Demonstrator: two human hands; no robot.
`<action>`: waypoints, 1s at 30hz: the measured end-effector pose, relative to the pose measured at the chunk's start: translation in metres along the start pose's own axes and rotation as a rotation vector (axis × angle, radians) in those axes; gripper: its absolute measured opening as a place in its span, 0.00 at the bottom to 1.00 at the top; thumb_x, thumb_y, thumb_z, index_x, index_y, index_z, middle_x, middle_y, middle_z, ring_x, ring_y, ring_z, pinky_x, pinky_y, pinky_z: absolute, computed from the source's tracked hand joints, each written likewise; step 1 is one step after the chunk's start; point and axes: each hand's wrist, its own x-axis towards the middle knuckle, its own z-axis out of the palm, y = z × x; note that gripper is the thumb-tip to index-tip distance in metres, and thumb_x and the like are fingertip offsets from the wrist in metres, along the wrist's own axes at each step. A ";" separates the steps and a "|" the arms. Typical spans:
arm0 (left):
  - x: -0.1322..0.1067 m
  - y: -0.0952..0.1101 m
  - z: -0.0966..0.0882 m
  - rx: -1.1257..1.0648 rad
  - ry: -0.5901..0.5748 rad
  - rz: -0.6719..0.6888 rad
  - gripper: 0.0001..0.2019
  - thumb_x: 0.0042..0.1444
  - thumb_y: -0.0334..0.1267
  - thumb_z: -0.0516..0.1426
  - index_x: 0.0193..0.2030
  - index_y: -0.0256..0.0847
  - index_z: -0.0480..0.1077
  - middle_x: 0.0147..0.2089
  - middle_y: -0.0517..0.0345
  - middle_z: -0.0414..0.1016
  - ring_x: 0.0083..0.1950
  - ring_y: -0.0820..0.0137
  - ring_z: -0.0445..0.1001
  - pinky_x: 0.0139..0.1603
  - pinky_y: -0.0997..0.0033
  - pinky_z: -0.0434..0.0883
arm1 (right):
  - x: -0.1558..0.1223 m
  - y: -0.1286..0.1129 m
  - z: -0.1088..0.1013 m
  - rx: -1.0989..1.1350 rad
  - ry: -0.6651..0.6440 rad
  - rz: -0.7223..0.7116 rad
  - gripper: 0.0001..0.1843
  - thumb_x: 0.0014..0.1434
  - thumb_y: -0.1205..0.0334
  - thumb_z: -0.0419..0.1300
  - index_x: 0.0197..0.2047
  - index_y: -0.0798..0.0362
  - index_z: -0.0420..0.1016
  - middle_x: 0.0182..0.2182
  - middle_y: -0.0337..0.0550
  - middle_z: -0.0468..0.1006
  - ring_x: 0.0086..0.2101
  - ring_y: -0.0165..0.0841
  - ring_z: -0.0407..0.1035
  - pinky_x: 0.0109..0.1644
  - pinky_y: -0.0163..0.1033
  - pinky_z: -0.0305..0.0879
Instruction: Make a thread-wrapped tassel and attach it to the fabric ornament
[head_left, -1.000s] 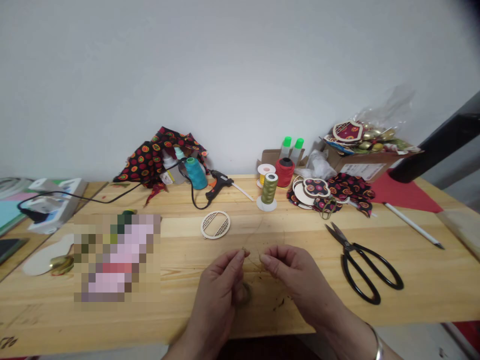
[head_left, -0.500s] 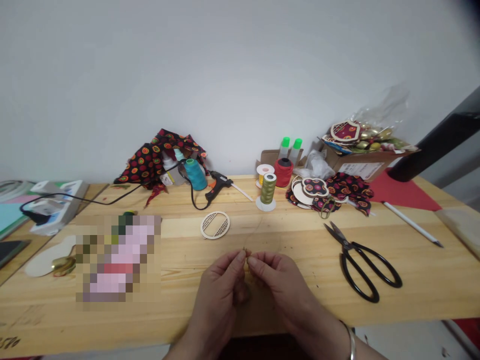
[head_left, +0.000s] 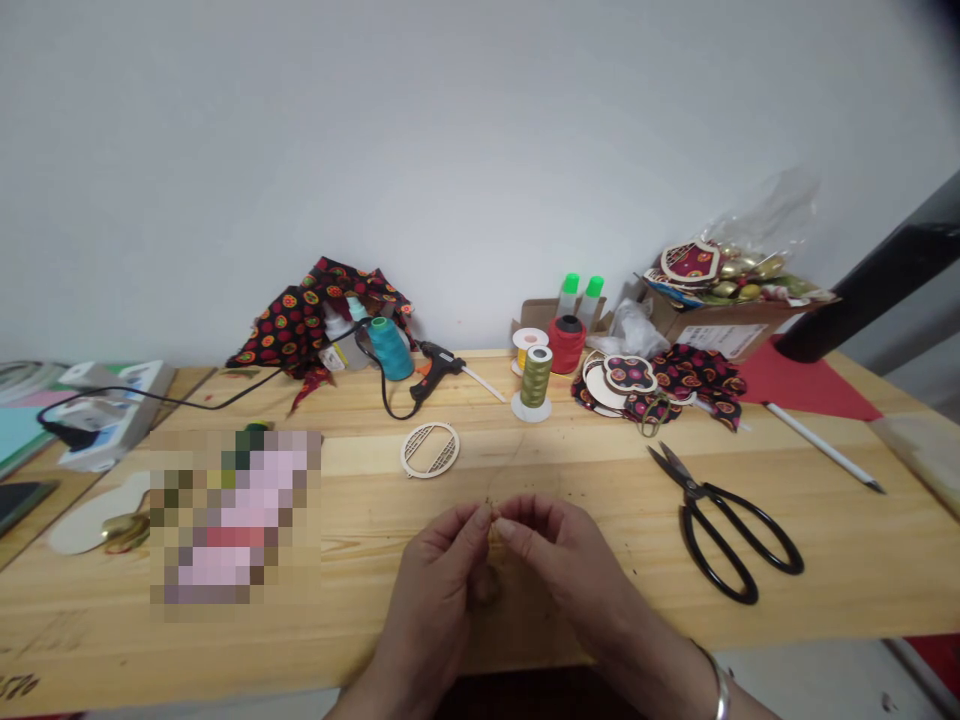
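Observation:
My left hand (head_left: 442, 575) and my right hand (head_left: 559, 560) meet fingertip to fingertip above the front of the wooden table (head_left: 840, 520). Both pinch a thin olive-gold thread (head_left: 493, 515) between thumb and forefinger. The thread is very fine, and a faint strand runs back toward the olive thread spool (head_left: 535, 382) standing behind. A round white lattice disc (head_left: 430, 449) lies flat just beyond my left hand.
Black scissors (head_left: 731, 530) lie to the right. A glue gun (head_left: 439, 368), teal spool (head_left: 390, 346), red spool (head_left: 568, 343), patterned cloth (head_left: 315, 310), fabric pieces (head_left: 660, 385), a cardboard box (head_left: 724, 320) and a white pencil (head_left: 825, 450) line the back. A blurred patch covers the left.
My right hand moved left until its fingertips met those of my left hand, closing the gap along the thread. Since then the hands have stayed nearly still.

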 end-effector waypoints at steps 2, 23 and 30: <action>0.000 -0.001 -0.001 0.018 -0.016 0.002 0.11 0.49 0.44 0.62 0.27 0.37 0.71 0.16 0.71 0.52 0.17 0.82 0.47 0.18 0.78 0.47 | 0.002 -0.003 -0.005 -0.031 -0.007 -0.025 0.17 0.46 0.59 0.66 0.41 0.54 0.78 0.36 0.43 0.78 0.38 0.35 0.69 0.44 0.40 0.63; -0.006 0.000 -0.001 -0.067 -0.197 -0.188 0.12 0.53 0.42 0.57 0.26 0.36 0.67 0.18 0.69 0.52 0.19 0.80 0.43 0.19 0.78 0.43 | 0.009 -0.017 -0.010 0.049 -0.056 0.007 0.08 0.42 0.62 0.65 0.18 0.57 0.72 0.17 0.34 0.70 0.23 0.26 0.61 0.31 0.33 0.57; -0.006 -0.001 0.001 -0.099 -0.215 -0.213 0.10 0.55 0.41 0.56 0.30 0.35 0.69 0.18 0.68 0.55 0.19 0.81 0.43 0.19 0.78 0.44 | 0.011 -0.017 -0.011 0.054 -0.038 -0.029 0.07 0.44 0.63 0.63 0.20 0.57 0.74 0.19 0.36 0.73 0.24 0.27 0.64 0.32 0.33 0.60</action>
